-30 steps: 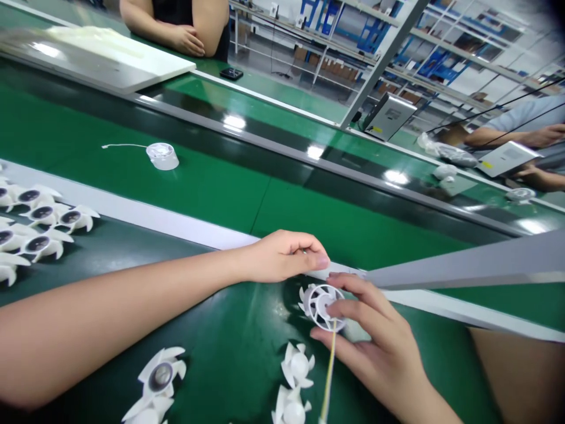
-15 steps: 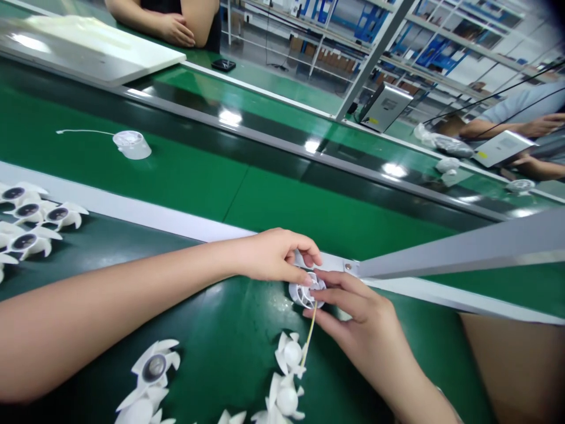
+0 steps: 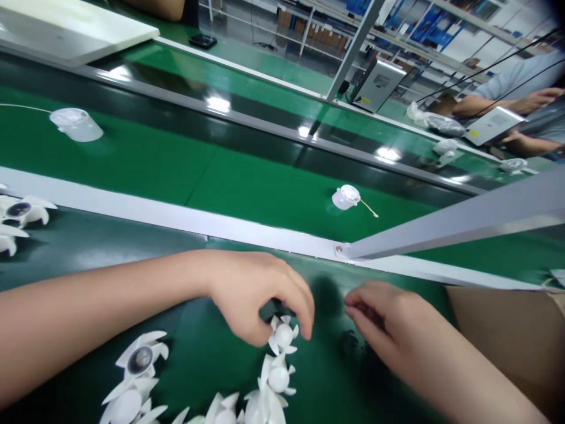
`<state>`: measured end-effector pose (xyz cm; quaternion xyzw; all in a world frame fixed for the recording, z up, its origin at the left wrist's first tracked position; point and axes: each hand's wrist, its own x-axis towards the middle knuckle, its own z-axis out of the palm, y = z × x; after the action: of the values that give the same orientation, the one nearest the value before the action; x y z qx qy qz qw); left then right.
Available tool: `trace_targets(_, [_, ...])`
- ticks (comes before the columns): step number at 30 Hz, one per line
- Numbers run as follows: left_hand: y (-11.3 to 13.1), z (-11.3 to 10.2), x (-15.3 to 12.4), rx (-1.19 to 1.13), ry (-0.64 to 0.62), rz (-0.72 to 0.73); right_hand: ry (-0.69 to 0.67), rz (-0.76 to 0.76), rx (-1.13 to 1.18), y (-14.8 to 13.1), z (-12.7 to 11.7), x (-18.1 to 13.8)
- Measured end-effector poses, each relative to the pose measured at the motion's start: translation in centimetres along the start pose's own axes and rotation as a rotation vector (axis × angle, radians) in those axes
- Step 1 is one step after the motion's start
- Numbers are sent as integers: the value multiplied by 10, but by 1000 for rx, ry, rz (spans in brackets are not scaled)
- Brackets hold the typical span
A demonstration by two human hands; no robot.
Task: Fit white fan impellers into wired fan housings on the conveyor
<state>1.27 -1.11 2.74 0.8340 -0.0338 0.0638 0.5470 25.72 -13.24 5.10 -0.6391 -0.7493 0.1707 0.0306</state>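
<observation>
No words or numbers can be read. At one o'clock, a yellow label [image 3: 364, 104] on a grey metal case [image 3: 378, 85] is too small to read, as is a yellow label [image 3: 474, 133] on a white panel [image 3: 495, 125] at two o'clock.

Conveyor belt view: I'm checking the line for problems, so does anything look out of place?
Yes, the white fan impellers by the left hand look untidy: they overlap in a loose chain rather than sitting apart. Most show domed white hubs, while a dark-centred impeller lies the other way up, so their facing looks mixed.

Glossy green conveyor belt [image 3: 132, 159], smooth white plastic fan blades [image 3: 283, 335], matt brown cardboard [image 3: 503, 335]
</observation>
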Motion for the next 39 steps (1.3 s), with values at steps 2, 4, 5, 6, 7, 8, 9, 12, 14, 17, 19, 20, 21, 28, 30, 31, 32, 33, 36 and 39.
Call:
trace_targets(2, [0, 2, 0, 37, -78, -8, -134, 10, -31, -1, 0, -7])
trace_targets(4, [0, 4, 0, 79, -120, -16, -184, 22, -90, -1, 4, -9])
trace_targets(5, [0, 4, 0, 102, -130, -12, -196, 26, -123, 0, 7, -9])
trace_targets(6, [-1, 5, 1, 129, -131, -5, -204, 30, -154, 0, 9, -9])
trace_targets(7, [-1, 6, 1, 153, -128, 2, -211, 34, -184, -1, 11, -8])
trace_targets(8, [-1, 7, 1, 169, -120, 5, -215, 36, -215, -1, 13, -7])
trace_targets(9, [-2, 7, 1, 174, -110, 4, -216, 34, -246, -2, 14, -6])
trace_targets(12, [-5, 9, 1, 152, -70, -13, -194, -1, -338, -6, 15, -5])
trace_targets(14, [-7, 10, 1, 151, -29, -24, -158, -44, -392, -10, 16, -6])
trace_targets(17, [-8, 11, 2, 198, 33, -63, -50, -106, -490, -15, 23, -10])
trace_targets(19, [-8, 12, 4, 246, 76, -101, 38, -127, -549, -18, 29, -12])
trace_targets(20, [-8, 12, 4, 270, 103, -123, 70, -129, -567, -20, 32, -12])
trace_targets(21, [-7, 13, 5, 294, 130, -148, 92, -125, -575, -21, 34, -13])
trace_targets(28, [-11, 12, 8, 357, 345, -299, 6, -36, -464, -24, 25, -5])
trace_targets(30, [-13, 9, 7, 325, 355, -281, -1, -12, -335, -23, 16, 1])
trace_targets(31, [-15, 8, 6, 309, 339, -258, 8, -10, -239, -24, 13, 4])
trace_targets(32, [-16, 7, 5, 301, 316, -227, 23, -16, -130, -24, 9, 8])
trace_targets(33, [-18, 6, 5, 299, 292, -195, 40, -32, -17, -26, 7, 11])
trace_targets(36, [-22, 5, 5, 304, 261, -143, 47, -120, 243, -32, 9, 19])
trace_targets(39, [-23, 5, 7, 294, 256, -154, 40, -178, 283, -37, 19, 23])
